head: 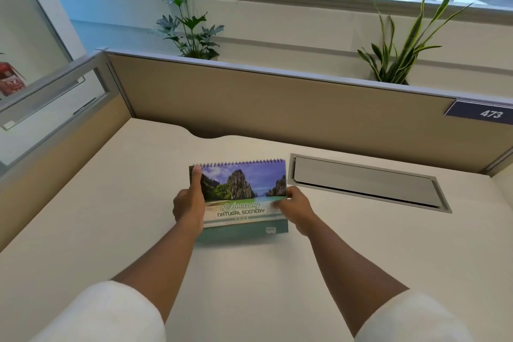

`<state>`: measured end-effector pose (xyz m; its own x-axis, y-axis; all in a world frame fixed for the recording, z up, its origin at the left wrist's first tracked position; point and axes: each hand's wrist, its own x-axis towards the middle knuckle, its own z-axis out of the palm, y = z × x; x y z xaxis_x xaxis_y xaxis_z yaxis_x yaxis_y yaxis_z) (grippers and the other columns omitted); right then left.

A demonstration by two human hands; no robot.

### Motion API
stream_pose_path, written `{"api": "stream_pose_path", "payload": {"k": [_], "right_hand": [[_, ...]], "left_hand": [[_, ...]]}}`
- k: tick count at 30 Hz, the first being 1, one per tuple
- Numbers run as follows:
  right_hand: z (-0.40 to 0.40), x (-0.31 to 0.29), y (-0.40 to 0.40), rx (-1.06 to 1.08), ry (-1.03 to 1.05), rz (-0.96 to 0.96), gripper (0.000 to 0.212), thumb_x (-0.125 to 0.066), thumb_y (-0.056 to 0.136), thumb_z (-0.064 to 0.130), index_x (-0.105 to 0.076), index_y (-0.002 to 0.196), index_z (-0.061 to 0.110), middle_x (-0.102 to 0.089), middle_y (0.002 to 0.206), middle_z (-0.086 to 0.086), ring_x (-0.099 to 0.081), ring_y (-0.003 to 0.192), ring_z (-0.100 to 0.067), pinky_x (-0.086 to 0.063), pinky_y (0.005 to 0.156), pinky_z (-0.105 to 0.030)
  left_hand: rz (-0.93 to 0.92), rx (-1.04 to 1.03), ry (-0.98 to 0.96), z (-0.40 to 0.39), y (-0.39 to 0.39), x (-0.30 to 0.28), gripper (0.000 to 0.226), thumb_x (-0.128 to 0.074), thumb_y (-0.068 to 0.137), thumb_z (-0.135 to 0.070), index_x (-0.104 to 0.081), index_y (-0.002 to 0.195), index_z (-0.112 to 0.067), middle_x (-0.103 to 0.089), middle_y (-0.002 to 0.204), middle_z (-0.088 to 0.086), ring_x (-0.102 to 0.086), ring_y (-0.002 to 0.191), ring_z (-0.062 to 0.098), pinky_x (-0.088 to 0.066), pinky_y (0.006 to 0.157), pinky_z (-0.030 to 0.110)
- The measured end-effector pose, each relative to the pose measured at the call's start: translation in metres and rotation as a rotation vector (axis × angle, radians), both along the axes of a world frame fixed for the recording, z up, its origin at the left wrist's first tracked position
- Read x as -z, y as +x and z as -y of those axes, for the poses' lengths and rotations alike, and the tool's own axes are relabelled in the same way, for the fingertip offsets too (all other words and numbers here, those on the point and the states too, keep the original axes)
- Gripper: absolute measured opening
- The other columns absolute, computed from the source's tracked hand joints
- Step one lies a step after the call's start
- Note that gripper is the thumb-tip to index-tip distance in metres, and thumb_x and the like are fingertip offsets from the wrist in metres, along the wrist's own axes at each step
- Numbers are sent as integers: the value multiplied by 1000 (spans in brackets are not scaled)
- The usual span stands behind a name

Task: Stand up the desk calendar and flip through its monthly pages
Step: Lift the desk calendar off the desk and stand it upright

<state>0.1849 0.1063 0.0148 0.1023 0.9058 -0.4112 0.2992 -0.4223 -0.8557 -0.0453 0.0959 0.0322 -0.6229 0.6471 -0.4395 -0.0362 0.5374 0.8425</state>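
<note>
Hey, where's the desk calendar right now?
The desk calendar is mid-desk in the head view, held between the left hand and right hand, just left of the grey cable hatch.

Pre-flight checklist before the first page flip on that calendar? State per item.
1. Calendar upright on the desk, spiral binding on top: ok.
2. Cover facing the person, "Amazing Natural Scenery" showing, no month page turned yet: ok.
3. Left hand steadying the left edge, thumb up near the spiral: ok.
4. Right hand on the cover's lower right corner, ready to lift: ok, though the fingertips are blurred.
5. Base spread flat and stable: cannot tell, the back panel is hidden.
6. Room behind for pages to swing over; cable hatch lies off to the right, apart: ok.
</note>
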Motion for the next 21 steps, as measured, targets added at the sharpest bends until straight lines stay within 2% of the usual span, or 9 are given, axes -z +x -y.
{"api": "stream_pose_path", "payload": {"k": [2,6,12,15,17,19,21], "right_hand": [[-9,-2,-5,-5,38,6,34,-66,80,0,-51,108,13,-63,107,-9,-64,97,-26,-58,81,-40],[-24,-1,-16,3,106,-38,47,-69,77,-1,-47,114,16,-63,109,-9,-63,100,-30,-57,82,-43],[-42,6,-25,19,158,-70,56,-70,75,-3,-42,118,19,-62,111,-6,-62,101,-28,-55,84,-44],[-52,4,-29,10,168,-96,58,-70,75,-2,-41,119,21,-61,110,-4,-62,96,-23,-57,72,-34],[-59,2,-31,-1,176,-103,58,-70,76,-2,-40,120,22,-60,105,-1,-61,90,-17,-50,61,-23],[-66,3,-33,-12,177,-102,60,-69,76,-2,-39,122,22,-60,104,0,-60,87,-14,-48,58,-21],[-71,5,-34,-17,175,-98,61,-69,76,-2,-38,125,21,-61,107,-1,-61,90,-18,-51,63,-25]], "left_hand": [[14,-22,23,-11,-1,-6,94,-38,48,-101,-59,71,-12,-63,76,7,-61,69,25,-47,60,35],[61,-29,61,-31,-4,-14,93,-44,42,-101,-61,70,-14,-65,76,3,-63,70,21,-47,60,34],[23,34,90,-55,-11,-12,81,-47,54,-93,-63,74,-17,-70,86,5,-66,79,24,-55,73,38],[14,23,117,-64,-13,-6,77,-45,60,-89,-67,83,-19,-70,91,4,-67,87,25,-56,83,41],[21,10,135,-69,-14,-3,75,-45,64,-86,-67,88,-19,-70,93,3,-65,85,22,-53,75,36],[31,9,148,-73,-15,0,72,-45,65,-86,-66,87,-20,-70,93,3,-64,81,18,-48,66,32],[48,20,152,-78,-17,2,72,-46,65,-86,-65,89,-21,-71,95,4,-66,83,19,-53,71,33]]}}
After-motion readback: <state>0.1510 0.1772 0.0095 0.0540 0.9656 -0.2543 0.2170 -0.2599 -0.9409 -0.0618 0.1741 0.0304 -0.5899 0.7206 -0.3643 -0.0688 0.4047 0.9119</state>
